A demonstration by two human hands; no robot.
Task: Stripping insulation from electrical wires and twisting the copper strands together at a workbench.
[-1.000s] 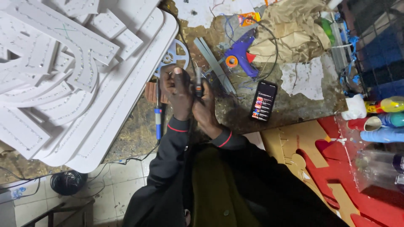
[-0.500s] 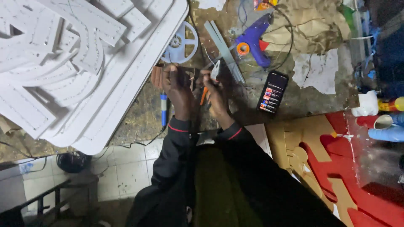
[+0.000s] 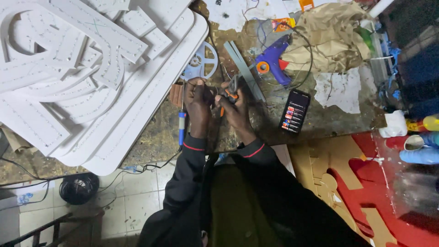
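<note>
Messy brown table (image 3: pixel 151 137), seen from above, with tiled floor (image 3: pixel 132 201) below its edge. Big pile of white foam shapes (image 3: pixel 82 77) on the left side, cut off by the top and left edges. Left hand (image 3: pixel 197 101) closed tight around something small and dark, too small to make out. Right hand (image 3: pixel 235 107) just beside it, wrapped around the orange handles of small pliers (image 3: pixel 228 93). Tips of the pliers pointed at the left hand, mostly hidden by fingers. Both hands held close together over the middle of the table, near its front edge. Blue-handled soldering iron (image 3: pixel 182 126) lay just left of the left hand, its tip hard to see. Round white spool (image 3: pixel 200 64) sat right behind the hands. Grey flat strip (image 3: pixel 244 68) lay slanted beside the spool. Purple glue gun (image 3: pixel 270 61) with an orange part rested farther back, next to crumpled brown paper (image 3: pixel 334 39). Black phone (image 3: pixel 295 111) with a lit screen lay to the right, well apart from the hands. Red and tan cutouts (image 3: pixel 356 174) at the lower right, partly cut off. Blurry bottles (image 3: pixel 423 142) at the right edge, hard to tell apart.
</note>
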